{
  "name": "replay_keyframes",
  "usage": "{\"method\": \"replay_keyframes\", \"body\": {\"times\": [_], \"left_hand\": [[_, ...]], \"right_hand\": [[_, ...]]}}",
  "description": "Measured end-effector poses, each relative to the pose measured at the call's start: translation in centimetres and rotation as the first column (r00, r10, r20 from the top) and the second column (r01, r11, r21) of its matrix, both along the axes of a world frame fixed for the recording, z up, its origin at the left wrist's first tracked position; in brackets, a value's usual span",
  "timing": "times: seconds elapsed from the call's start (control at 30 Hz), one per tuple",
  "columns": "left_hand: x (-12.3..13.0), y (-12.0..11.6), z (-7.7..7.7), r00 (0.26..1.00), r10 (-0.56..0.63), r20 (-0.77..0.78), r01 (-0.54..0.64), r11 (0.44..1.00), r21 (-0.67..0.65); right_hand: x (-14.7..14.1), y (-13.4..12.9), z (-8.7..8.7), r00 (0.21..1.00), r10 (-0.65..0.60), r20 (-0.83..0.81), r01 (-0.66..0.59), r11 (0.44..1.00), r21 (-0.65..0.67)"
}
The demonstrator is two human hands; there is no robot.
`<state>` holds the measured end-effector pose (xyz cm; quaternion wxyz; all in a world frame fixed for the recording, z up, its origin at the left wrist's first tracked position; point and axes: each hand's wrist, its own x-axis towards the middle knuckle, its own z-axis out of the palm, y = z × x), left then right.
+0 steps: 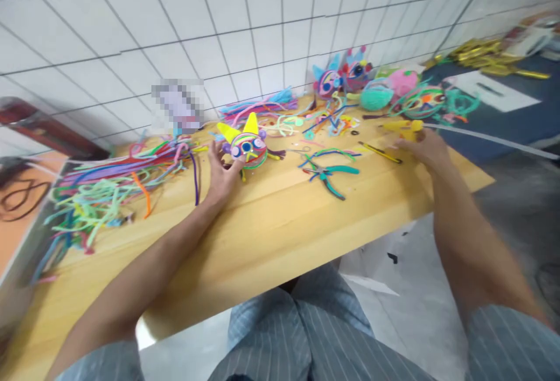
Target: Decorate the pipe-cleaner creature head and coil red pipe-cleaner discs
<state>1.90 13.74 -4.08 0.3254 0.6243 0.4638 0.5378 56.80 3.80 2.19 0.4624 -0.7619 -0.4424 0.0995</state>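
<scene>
Fingers of my left hand [223, 172] are wrapped round the left side of a round, colourful face figure [249, 146] with yellow pointed ears, which rests on the wooden table [271, 223]. Over at the right, my right hand [417, 144] is closed on a yellow glue gun [405, 129] with a pale cord. Open pliers with teal handles [330, 177] lie between the hands. A yellow and black pen-like tool [380, 152] lies just left of my right hand.
Pipe cleaners [96, 200] are heaped at the left, with more [262, 104] by the tiled wall. Two finished-looking figures [329, 82] stand at the back, near teal yarn [376, 96]. A dark red cylinder [48, 130] lies far left. A dark blue surface [520, 127] holds gold packets.
</scene>
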Motion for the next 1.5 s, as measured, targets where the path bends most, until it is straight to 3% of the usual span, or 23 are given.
{"method": "replay_keyframes", "body": {"times": [0.1,0.2,0.27,0.37,0.43,0.53,0.6,0.63,0.73,0.9,1.03,1.27,1.5], "left_hand": [[0.4,0.4,0.0,0.999,0.012,-0.038,-0.010,0.999,0.039],[0.7,0.8,0.0,0.999,0.003,-0.043,0.001,0.996,0.093],[0.9,1.0,0.0,1.000,-0.021,-0.023,0.023,0.994,0.106],[1.3,1.0,0.0,0.998,-0.053,0.017,0.051,0.994,0.095],[1.4,0.9,0.0,0.997,-0.068,0.043,0.065,0.995,0.075],[1.6,0.9,-0.2,0.995,-0.081,0.065,0.078,0.996,0.046],[1.8,1.0,-0.2,0.993,-0.084,0.081,0.081,0.996,0.041],[1.9,1.0,-0.2,0.992,-0.087,0.089,0.084,0.996,0.042],[2.1,1.2,-0.1,0.990,-0.096,0.099,0.093,0.995,0.036],[2.1,1.5,-0.3,0.989,-0.123,0.079,0.121,0.992,0.029],[1.8,1.5,-0.5,0.986,-0.149,0.069,0.147,0.989,0.028],[1.7,1.7,-1.1,0.984,-0.170,0.060,0.167,0.985,0.046],[1.9,1.4,-0.7,0.980,-0.174,0.096,0.170,0.984,0.048]], "right_hand": [[0.0,1.4,1.0,0.993,-0.115,-0.010,0.110,0.970,-0.215],[-1.4,2.0,2.2,0.987,-0.154,-0.035,0.145,0.970,-0.193],[-3.2,2.1,3.1,0.981,-0.082,-0.173,0.071,0.995,-0.069],[-7.1,2.1,4.7,0.926,0.212,-0.312,-0.204,0.977,0.057],[-10.4,2.1,5.7,0.868,0.420,-0.266,-0.428,0.903,0.034],[-15.6,2.5,6.4,0.672,0.706,-0.224,-0.716,0.697,0.048],[-18.7,3.3,6.0,0.556,0.796,-0.240,-0.812,0.581,0.046],[-19.9,3.7,5.7,0.527,0.809,-0.259,-0.834,0.551,0.025],[-22.0,5.2,4.1,0.537,0.788,-0.301,-0.830,0.557,-0.022],[-22.5,6.0,2.2,0.520,0.772,-0.365,-0.835,0.549,-0.028],[-23.2,5.9,1.4,0.479,0.766,-0.428,-0.854,0.520,-0.026],[-23.9,6.1,0.3,0.486,0.768,-0.416,-0.848,0.530,-0.011],[-23.9,6.2,-0.3,0.496,0.751,-0.435,-0.844,0.535,-0.040]]}}
